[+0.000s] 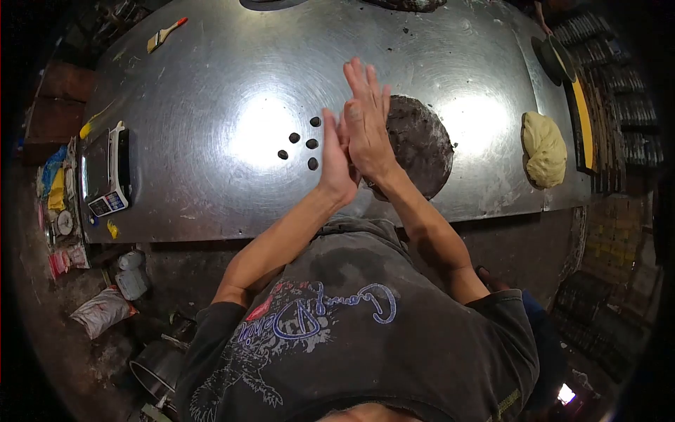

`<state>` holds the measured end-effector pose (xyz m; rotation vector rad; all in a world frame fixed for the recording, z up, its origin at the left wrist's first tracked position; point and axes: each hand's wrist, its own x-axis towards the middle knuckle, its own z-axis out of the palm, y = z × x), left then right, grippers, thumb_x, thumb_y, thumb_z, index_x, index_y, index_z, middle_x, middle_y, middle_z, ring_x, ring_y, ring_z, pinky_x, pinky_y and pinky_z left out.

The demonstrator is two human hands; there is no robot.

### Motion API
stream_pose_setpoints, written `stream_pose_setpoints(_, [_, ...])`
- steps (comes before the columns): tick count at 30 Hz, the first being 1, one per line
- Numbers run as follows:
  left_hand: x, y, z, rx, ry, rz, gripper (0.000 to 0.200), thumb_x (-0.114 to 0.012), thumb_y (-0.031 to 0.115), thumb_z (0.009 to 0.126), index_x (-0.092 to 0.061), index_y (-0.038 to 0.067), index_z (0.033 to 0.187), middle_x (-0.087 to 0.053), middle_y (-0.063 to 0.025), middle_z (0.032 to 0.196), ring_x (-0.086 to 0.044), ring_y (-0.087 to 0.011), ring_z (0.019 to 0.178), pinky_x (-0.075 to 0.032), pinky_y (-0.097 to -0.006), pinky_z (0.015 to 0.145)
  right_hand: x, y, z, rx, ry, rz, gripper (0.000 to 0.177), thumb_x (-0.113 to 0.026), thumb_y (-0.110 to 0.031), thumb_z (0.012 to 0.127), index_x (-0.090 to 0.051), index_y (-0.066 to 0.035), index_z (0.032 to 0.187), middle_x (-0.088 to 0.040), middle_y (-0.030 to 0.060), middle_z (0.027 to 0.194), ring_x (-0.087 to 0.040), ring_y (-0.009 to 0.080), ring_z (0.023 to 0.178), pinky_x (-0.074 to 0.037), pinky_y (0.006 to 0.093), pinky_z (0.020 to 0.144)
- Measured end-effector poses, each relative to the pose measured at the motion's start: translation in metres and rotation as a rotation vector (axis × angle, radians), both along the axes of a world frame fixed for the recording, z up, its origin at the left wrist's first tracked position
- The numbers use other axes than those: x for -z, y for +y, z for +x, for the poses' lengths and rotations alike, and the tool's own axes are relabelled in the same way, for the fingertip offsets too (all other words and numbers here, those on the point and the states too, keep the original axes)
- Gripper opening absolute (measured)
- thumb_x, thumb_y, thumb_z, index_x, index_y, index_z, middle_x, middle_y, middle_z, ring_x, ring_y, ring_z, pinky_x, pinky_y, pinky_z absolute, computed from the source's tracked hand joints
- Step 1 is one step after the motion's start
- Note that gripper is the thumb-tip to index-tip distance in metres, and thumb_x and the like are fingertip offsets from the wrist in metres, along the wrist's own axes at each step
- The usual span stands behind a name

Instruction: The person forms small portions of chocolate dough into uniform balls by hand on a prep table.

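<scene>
Spreading across nearly the whole view, the steel table (pixel 211 84) is shiny, with two bright glare patches; on it, right of centre and near the front edge, lies the dark dough slab (pixel 422 141), its near left part hidden behind the right forearm; the left hand (pixel 336 165) and right hand (pixel 365 119) are raised just left of that slab, pressed palm to palm, fingers straight and close together, the right reaching higher; whether a bit of dough sits between the palms cannot be told; as I judge it, anything there could slip out sideways, since flat hands enclose nothing, and a dropped wrist could knock the nearby balls rolling on the slick metal; well apart to the right lies a pale dough lump (pixel 543 149), yellowish and creased; at the left edge sits a scale (pixel 105 172); far back left, a brush (pixel 165 33); the slab looks almost black, flattened, round and rough; smallest, five dark balls (pixel 311 143) lie just left of the hands, separate, smooth, roughly equal
</scene>
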<state>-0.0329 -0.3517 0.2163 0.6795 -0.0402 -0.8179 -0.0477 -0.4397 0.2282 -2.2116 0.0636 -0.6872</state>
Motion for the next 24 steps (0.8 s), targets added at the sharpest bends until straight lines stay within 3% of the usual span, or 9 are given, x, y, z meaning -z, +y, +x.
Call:
stream_pose_setpoints(3, [-0.031,0.010,0.018,-0.104,0.059,-0.177,0.083,-0.024,0.074,0.098,-0.027,0.015,0.158,-0.034,-0.0113,0.160,-0.034,-0.0268,0.143,-0.025,-0.0424,0.120,0.018,0.006,-0.016,-0.010,0.117,-0.276,0.066,-0.027,-0.047,0.108,-0.032,-0.001,0.154,-0.021,0.0217,0.163,-0.014,0.0400,0.153,-0.004,0.0552,0.122])
stream_pose_setpoints(6, [-0.010,0.008,0.031,-0.111,-0.197,-0.034,0.083,-0.022,0.072,0.099,-0.026,0.015,0.158,-0.032,-0.0129,0.161,-0.025,-0.0280,0.149,-0.022,-0.0434,0.121,-0.001,0.029,-0.029,-0.308,-0.052,0.160,0.070,-0.027,-0.051,0.106,-0.032,0.001,0.153,-0.022,0.0208,0.163,-0.013,0.0390,0.153,-0.003,0.0543,0.122])
stream_pose_setpoints(7, [-0.004,0.006,0.026,-0.087,-0.243,0.103,0.082,-0.015,0.071,0.100,-0.026,0.012,0.157,-0.040,-0.0129,0.156,-0.035,-0.0268,0.143,-0.026,-0.0404,0.119,-0.013,0.035,-0.028,-0.327,-0.065,0.182,0.069,-0.025,-0.050,0.107,-0.033,0.002,0.152,-0.023,0.0204,0.163,-0.016,0.0374,0.152,-0.006,0.0537,0.122])
stream_pose_setpoints(10, [0.004,0.001,0.010,0.157,-0.252,-0.095,0.082,-0.017,0.067,0.102,-0.029,0.006,0.155,-0.045,-0.0138,0.152,-0.045,-0.0260,0.138,-0.036,-0.0370,0.115,-0.008,0.024,-0.010,-0.056,-0.163,0.062,0.063,-0.026,-0.046,0.108,-0.036,0.000,0.150,-0.025,0.0197,0.163,-0.018,0.0362,0.151,-0.004,0.0531,0.122])
stream_pose_setpoints(11, [0.008,-0.003,0.005,0.186,-0.097,-0.195,0.079,-0.025,0.064,0.102,-0.031,0.006,0.154,-0.043,-0.0155,0.153,-0.050,-0.0276,0.133,-0.039,-0.0362,0.113,-0.013,0.014,-0.005,0.160,-0.172,-0.150,0.050,-0.036,-0.032,0.109,-0.040,0.000,0.146,-0.042,0.0189,0.152,-0.040,0.0344,0.140,-0.027,0.0498,0.116])
stream_pose_setpoints(15, [0.003,0.001,0.015,0.076,0.035,0.073,0.086,-0.017,0.066,0.099,-0.031,-0.002,0.150,-0.045,-0.0194,0.150,-0.047,-0.0299,0.137,-0.042,-0.0375,0.115,-0.014,-0.007,-0.022,0.061,-0.230,0.550,0.034,-0.055,-0.011,0.101,-0.053,-0.002,0.134,-0.055,0.0145,0.124,-0.060,0.0225,0.106,-0.050,0.0351,0.089])
stream_pose_setpoints(17, [0.005,0.005,0.023,0.014,0.044,0.061,0.087,-0.016,0.067,0.099,-0.030,-0.003,0.150,-0.044,-0.0202,0.151,-0.046,-0.0304,0.138,-0.040,-0.0389,0.117,0.004,-0.021,-0.033,0.041,-0.101,0.515,0.032,-0.060,-0.004,0.096,-0.058,-0.002,0.128,-0.056,0.0120,0.113,-0.061,0.0165,0.091,-0.052,0.0290,0.077])
stream_pose_setpoints(21, [0.002,0.009,0.027,0.064,0.006,-0.004,0.086,-0.009,0.065,0.100,-0.031,0.000,0.151,-0.042,-0.0172,0.153,-0.041,-0.0274,0.141,-0.037,-0.0388,0.119,-0.003,-0.006,-0.046,0.000,0.023,0.169,0.035,-0.071,-0.002,0.088,-0.063,-0.005,0.122,-0.056,0.0095,0.106,-0.059,0.0191,0.090,-0.052,0.0306,0.079])
stream_pose_setpoints(24, [-0.006,0.016,0.024,0.125,0.039,0.009,0.079,-0.011,0.061,0.104,-0.035,0.001,0.150,-0.043,-0.0141,0.153,-0.046,-0.0235,0.135,-0.039,-0.0380,0.114,0.007,-0.008,-0.053,-0.061,0.093,0.194,0.042,-0.076,-0.004,0.084,-0.063,-0.006,0.124,-0.056,0.0095,0.105,-0.059,0.0200,0.089,-0.052,0.0312,0.079])
